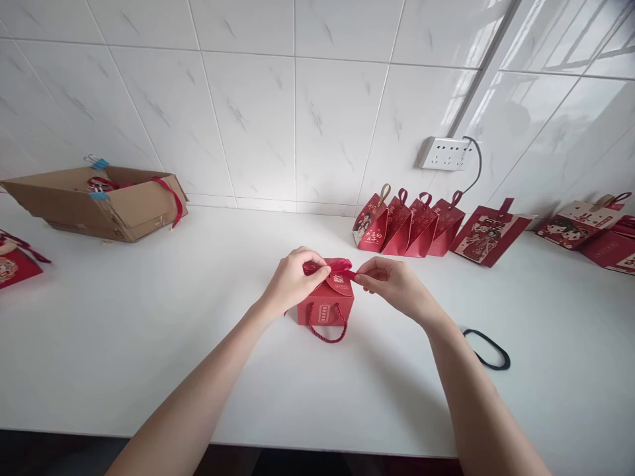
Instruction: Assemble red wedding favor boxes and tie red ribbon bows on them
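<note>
A small red gift box stands upright on the white table, its twisted red cord handle hanging down the near face. Across its top lies a red ribbon, gathered into a loop. My left hand pinches the ribbon at the upper left of the box, thumb and forefinger together. On the right side, my right hand is closed on a ribbon end drawn out from the middle. Parts of the box lid and the ribbon's far side are hidden behind my fingers.
Several red gift boxes line the tiled wall, with more red boxes at far right. A cardboard box holding ribbons stands at back left, near another red box. A black band lies by my right forearm. A power strip hangs above.
</note>
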The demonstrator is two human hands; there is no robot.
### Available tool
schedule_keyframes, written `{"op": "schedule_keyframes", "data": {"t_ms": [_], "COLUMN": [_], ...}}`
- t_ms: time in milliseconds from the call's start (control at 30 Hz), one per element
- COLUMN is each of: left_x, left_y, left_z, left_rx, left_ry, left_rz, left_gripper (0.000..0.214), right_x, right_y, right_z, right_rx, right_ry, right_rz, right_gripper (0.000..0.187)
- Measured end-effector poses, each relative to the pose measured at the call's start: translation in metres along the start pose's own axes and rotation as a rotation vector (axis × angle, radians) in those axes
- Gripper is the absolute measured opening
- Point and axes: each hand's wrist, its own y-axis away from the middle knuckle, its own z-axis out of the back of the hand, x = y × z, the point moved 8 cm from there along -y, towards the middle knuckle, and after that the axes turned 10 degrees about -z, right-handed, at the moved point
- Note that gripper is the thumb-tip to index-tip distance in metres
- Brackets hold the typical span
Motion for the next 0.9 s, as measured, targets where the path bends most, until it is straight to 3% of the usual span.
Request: {"op": "schedule_keyframes", "data": {"t_ms": [167, 300, 500, 667, 733, 833, 900], "left_x": [0.009, 0.007, 0.003, 0.004, 0.004, 0.003, 0.002], "left_y": [0.002, 0.001, 0.002, 0.003, 0.004, 0.005, 0.006], "left_z": [-0.001, -0.002, -0.004, -0.006, -0.006, -0.006, -0.006], "left_rx": [-0.022, -0.010, -0.012, 0.012, 0.017, 0.020, 0.022], "left_ry": [0.035, -0.042, -0.067, -0.094, -0.102, -0.106, -0.098], "left_rz": [0.148, 0.145, 0.147, 0.173, 0.161, 0.151, 0.148], "left_gripper": [0.017, 0.016, 0.015, 0.013, 0.014, 0.016, 0.016], "right_x": [0.013, 0.018, 0.017, 0.006, 0.001, -0.005, -0.009], "right_y": [0.016, 0.028, 0.032, 0.034, 0.025, 0.008, 0.002], "right_z": [-0.010, -0.030, -0.053, -0.048, -0.029, 0.001, -0.005], "right_rx": [0.095, 0.316, 0.389, 0.559, 0.460, 0.121, 0.107], "right_ry": [0.014, -0.001, -0.030, -0.043, -0.088, -0.110, -0.102], "right_rz": [0.048, 0.030, 0.007, -0.105, -0.130, -0.124, -0.138], "right_gripper": [0.013, 0.014, 0.014, 0.018, 0.027, 0.038, 0.040]}}
